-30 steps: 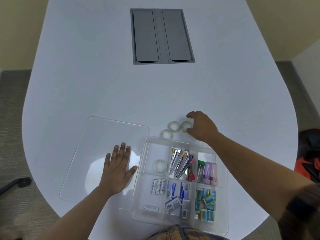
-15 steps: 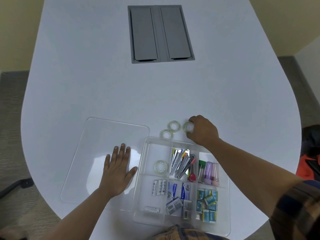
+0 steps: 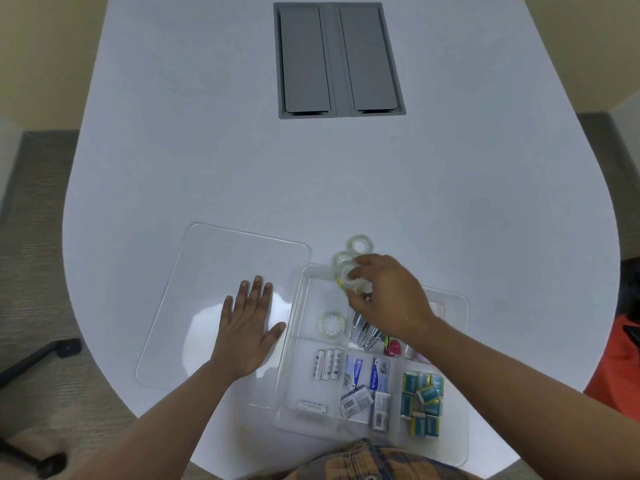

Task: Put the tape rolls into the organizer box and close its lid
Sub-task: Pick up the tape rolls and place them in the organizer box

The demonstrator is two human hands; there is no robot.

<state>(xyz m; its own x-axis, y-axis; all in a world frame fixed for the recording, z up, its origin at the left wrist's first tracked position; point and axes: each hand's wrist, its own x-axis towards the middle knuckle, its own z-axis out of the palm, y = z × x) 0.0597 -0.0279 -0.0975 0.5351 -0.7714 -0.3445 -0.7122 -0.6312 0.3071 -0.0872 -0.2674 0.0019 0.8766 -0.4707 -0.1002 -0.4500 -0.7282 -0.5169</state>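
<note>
The right hand [image 3: 391,299] is pinching a tape roll [image 3: 351,280] in a narrow grip, holding it above the far-left compartment of the organizer box [image 3: 294,341]. That compartment is lying just below and to the near left of the roll, where another roll [image 3: 331,325] is lying flat. Two more rolls [image 3: 360,244] are waiting on the surface [image 3: 207,168] just beyond the far rim. The left hand [image 3: 247,336] is resting flat and spread on the lid [image 3: 207,271].

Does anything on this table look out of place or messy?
Mostly tidy. Two tape rolls lie on the table outside the box, and one battery lies sideways, apart from the three lined up side by side.
</note>
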